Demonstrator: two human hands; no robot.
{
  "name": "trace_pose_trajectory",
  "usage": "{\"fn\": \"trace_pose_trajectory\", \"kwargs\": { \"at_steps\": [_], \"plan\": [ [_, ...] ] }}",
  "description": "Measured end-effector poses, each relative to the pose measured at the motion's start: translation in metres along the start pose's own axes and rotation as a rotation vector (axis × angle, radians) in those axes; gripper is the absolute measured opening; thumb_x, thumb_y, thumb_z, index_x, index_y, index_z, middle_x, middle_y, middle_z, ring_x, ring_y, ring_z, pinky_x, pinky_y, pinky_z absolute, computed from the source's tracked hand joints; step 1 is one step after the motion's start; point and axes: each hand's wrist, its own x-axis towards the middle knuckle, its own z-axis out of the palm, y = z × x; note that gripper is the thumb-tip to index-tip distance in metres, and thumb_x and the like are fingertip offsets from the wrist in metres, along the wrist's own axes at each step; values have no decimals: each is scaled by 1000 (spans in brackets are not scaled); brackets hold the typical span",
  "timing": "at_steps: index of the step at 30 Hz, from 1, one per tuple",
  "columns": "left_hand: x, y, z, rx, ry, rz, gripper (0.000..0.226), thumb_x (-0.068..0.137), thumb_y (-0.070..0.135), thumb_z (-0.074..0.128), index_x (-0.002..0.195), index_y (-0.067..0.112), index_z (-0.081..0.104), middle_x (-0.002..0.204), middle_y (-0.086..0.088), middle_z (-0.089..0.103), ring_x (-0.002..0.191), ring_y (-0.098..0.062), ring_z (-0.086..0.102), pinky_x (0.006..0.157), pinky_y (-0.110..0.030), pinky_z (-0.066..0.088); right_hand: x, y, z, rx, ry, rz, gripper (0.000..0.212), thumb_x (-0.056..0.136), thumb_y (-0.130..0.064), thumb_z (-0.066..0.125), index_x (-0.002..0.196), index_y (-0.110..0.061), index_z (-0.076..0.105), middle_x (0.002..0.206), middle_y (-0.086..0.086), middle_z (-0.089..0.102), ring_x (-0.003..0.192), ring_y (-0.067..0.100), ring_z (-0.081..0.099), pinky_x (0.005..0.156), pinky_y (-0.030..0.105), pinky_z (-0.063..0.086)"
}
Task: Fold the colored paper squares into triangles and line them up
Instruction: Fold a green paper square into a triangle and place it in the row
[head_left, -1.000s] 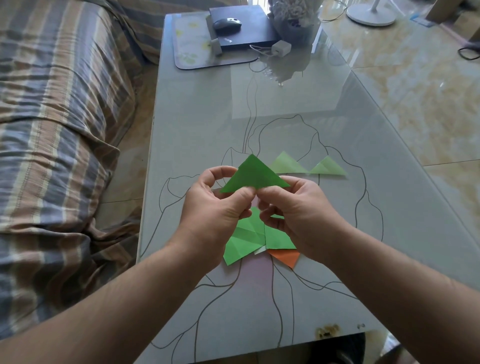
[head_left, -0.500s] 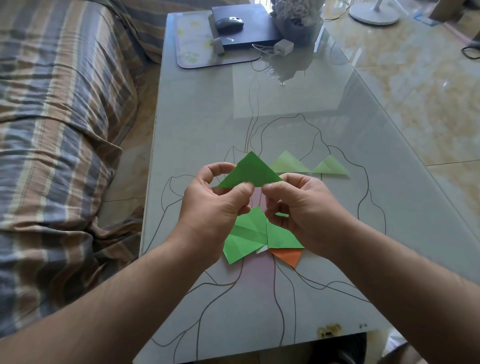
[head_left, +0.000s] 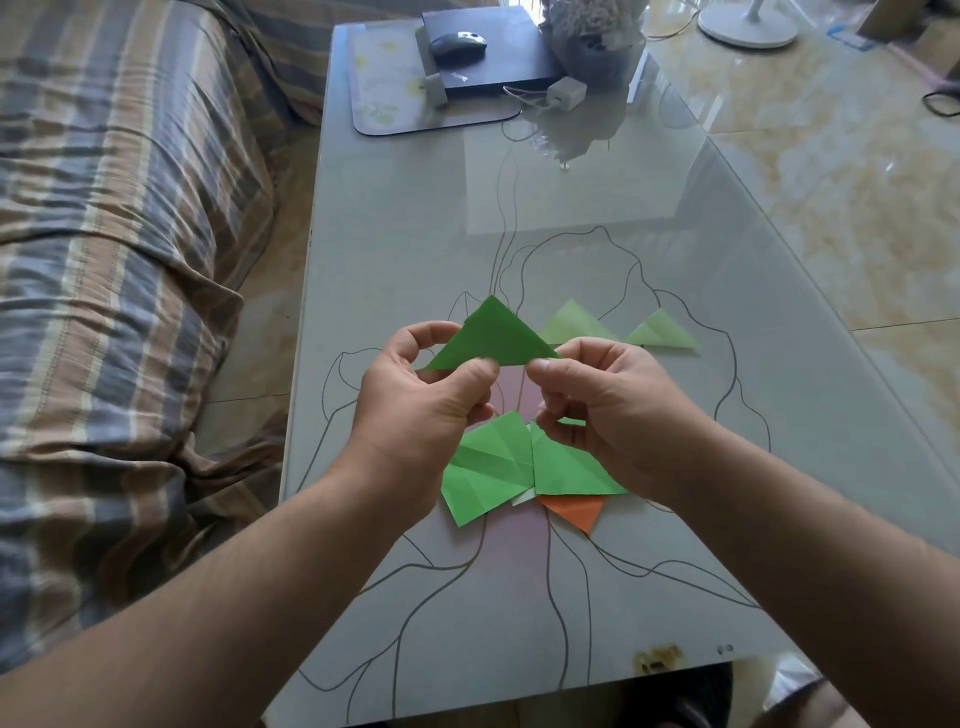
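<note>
The green triangle (head_left: 491, 335) is pinched along its lower edge between the left hand (head_left: 415, 400) and right hand (head_left: 605, 402), raised off the bench (head_left: 395, 249), presumably for creasing before being lined up beside the pale triangles (head_left: 574, 325) just beyond the right hand.

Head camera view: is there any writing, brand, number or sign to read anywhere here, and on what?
None can be read.
Black flat box at the table's far end: a small pale mark on its front edge, too blurred to read.
Dark computer mouse: a pale spot, illegible.
Folded green paper triangle held in both hands: blank.
</note>
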Motion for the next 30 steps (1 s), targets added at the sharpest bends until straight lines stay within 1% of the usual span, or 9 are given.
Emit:
{"fn": "trace_pose_trajectory", "kwargs": {
  "at_steps": [2, 5, 9, 13, 18, 21, 26, 30],
  "plan": [
    [0, 0, 0, 2, 4, 0, 40, 88, 4, 77, 118, 23, 58, 68, 6, 69, 66, -13, 64, 69, -28, 57, 0, -1, 0, -4, -7, -6, 32, 89, -14, 76, 61, -23, 64, 63, 2, 58, 57, 16, 58, 72, 37, 51],
    [1, 1, 0, -1, 8, -7, 39, 88, 4, 76, 116, 25, 58, 66, 6, 69, 66, -12, 65, 70, -28, 58, -1, -2, -2, 7, -3, -15, 28, 90, -14, 75, 66, -20, 62, 63, 2, 58, 57, 15, 57, 72, 37, 50],
    [1, 2, -1, 3, 3, -4, 40, 89, 5, 76, 118, 24, 58, 68, 6, 70, 67, -13, 65, 71, -29, 58, -1, -4, -2, 20, -14, -15, 28, 91, -11, 73, 68, -19, 60, 63, 4, 57, 60, 20, 58, 75, 40, 48],
    [0, 2, 0, 16, -1, 2, 40, 89, 4, 76, 118, 24, 58, 66, 6, 69, 66, -13, 65, 71, -29, 59, -1, -4, -3, 31, 1, -7, 25, 93, -11, 72, 72, -17, 60, 64, 4, 57, 62, 21, 59, 74, 40, 47],
    [1, 2, 0, 5, 1, -6, 40, 89, 4, 76, 118, 24, 58, 65, 6, 69, 65, -13, 65, 70, -28, 58, 0, -6, -3, 59, 12, -5, 31, 93, -9, 69, 67, -17, 55, 61, 3, 54, 60, 22, 57, 74, 39, 48],
    [2, 1, -2, 1, 2, -11, 40, 88, 6, 77, 117, 26, 58, 66, 7, 69, 67, -12, 66, 70, -28, 58, -1, -6, -3, 42, 4, -2, 26, 94, -13, 70, 71, -18, 59, 64, 4, 58, 61, 21, 58, 72, 39, 48],
    [3, 2, -1, -17, 5, -19, 39, 89, 4, 75, 118, 24, 58, 66, 6, 68, 66, -12, 65, 69, -27, 58, 0, -6, -5, 6, 7, -21, 26, 95, -14, 70, 72, -19, 62, 66, 4, 59, 60, 21, 60, 73, 39, 49],
    [4, 1, -3, -22, 14, -19, 39, 89, 4, 75, 118, 25, 58, 67, 5, 68, 66, -12, 66, 69, -27, 58, 0, -6, -6, 16, -4, -10, 19, 95, -12, 69, 77, -16, 63, 69, 5, 62, 61, 20, 59, 71, 37, 49]
  ]
}}
